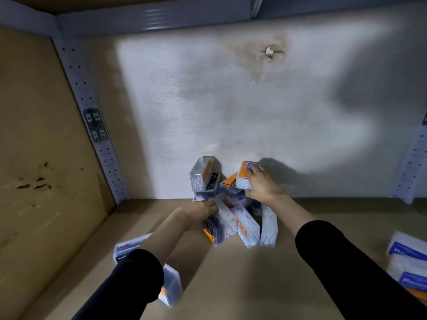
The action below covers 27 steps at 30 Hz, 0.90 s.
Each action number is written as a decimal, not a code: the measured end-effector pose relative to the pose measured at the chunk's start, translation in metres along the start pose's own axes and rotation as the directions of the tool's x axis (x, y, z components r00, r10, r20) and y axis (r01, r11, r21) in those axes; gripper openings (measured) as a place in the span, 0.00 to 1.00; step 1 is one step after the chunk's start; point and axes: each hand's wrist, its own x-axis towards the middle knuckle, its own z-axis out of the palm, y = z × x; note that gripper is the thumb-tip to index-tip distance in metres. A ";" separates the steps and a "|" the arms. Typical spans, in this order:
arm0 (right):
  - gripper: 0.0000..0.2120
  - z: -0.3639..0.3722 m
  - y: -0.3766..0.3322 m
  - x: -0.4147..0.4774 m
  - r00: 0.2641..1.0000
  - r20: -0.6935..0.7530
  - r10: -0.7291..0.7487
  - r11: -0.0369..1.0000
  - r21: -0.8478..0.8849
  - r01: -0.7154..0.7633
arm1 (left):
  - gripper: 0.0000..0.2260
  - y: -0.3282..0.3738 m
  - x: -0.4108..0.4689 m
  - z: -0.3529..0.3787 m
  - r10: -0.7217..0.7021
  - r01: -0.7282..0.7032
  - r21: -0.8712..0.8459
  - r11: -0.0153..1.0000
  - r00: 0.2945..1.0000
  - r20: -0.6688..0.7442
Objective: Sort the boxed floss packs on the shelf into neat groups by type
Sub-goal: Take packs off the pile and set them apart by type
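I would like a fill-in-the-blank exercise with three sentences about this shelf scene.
1. The right hand holds a floss box with an ____ label.
2. The left sleeve is ____ in colour.
3. The white packs with blue labels lie on the person's ____ side.
Missing words: orange; black; right.

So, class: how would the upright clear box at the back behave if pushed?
The upright box stands on its narrow end among piled packs, so it probably tips easily. Its clear plastic shell looks rigid, perhaps slippery. Small picks inside suggest it is light.
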 end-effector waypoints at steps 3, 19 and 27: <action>0.26 0.003 0.005 -0.013 0.998 -0.033 -0.048 0.999 0.003 0.048 | 0.21 -0.001 -0.003 0.002 0.004 -0.004 0.010 1.000 1.000 -0.002; 0.19 -0.008 0.015 -0.036 0.981 -0.051 0.189 0.820 0.557 -0.129 | 0.24 0.003 -0.006 0.013 -0.058 0.053 -0.172 0.984 0.998 -0.023; 0.09 -0.018 0.013 -0.010 0.880 0.155 0.448 0.598 0.680 -0.424 | 0.24 0.000 -0.003 0.012 -0.035 0.034 -0.202 0.979 0.999 0.000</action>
